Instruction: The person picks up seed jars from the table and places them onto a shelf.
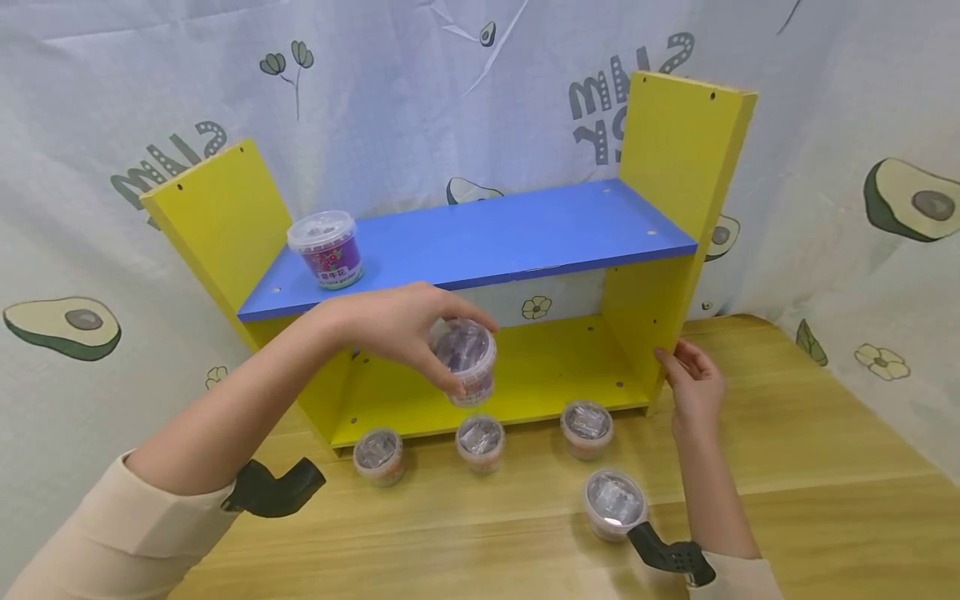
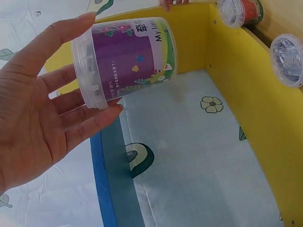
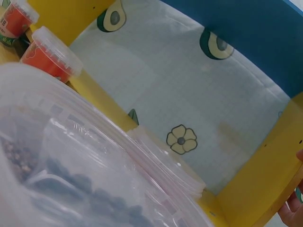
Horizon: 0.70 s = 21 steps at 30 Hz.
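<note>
My left hand (image 1: 408, 329) holds a clear-lidded plastic tub (image 2: 135, 59) with a purple label, thumb on one side and fingers on the other. The tub is in the air in front of the yellow-and-blue shelf (image 1: 487, 242), below the blue board's front edge. At the shelf's right side panel, my right hand (image 1: 697, 392) grips the front edge between thumb and fingers; its fingers are partly hidden. Another purple-labelled tub (image 1: 326, 250) stands upright at the left end of the blue board.
Several lidded tubs stand on the wooden table before the shelf: a left one (image 1: 378, 457), a middle one (image 1: 480, 443), a right one (image 1: 587, 429) and a nearer one (image 1: 615, 504). Two show red labels in the right wrist view. A printed white cloth (image 1: 420, 108) hangs behind.
</note>
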### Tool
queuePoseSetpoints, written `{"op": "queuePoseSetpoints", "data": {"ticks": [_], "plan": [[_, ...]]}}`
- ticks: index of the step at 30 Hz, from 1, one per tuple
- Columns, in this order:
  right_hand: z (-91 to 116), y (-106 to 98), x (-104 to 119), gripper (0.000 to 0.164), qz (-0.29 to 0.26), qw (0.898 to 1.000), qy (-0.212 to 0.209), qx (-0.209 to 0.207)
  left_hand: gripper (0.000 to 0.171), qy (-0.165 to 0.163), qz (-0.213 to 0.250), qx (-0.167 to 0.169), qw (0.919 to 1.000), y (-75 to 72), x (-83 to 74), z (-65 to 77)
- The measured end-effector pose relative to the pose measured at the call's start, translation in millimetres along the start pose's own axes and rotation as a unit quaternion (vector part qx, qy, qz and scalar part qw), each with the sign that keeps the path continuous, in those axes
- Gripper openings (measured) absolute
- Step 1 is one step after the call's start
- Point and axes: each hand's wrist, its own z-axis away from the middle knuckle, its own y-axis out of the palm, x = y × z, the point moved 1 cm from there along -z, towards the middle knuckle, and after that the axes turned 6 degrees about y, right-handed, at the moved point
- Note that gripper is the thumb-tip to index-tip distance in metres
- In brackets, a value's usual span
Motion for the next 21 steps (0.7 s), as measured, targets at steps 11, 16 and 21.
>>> {"op": "queuePoseSetpoints", "data": {"ticks": [11,16,21], "plan": [[-1,-1,-4,0.017,-0.003,1.0,-0.001,-0.001,0.065,-0.017,-0.018,0.004,0.9997,-20.4,-8.2,5.5],[-2,-2,-3,0.017,0.0,1.0,-0.003,0.002,0.064,-0.035,-0.041,-0.013,0.9985,-39.1,-14.5,9.4],[-2,-2,-2,0.017,0.002,1.0,-0.003,0.006,0.063,-0.045,-0.05,-0.018,0.9976,-45.7,-12.7,10.5]]}}
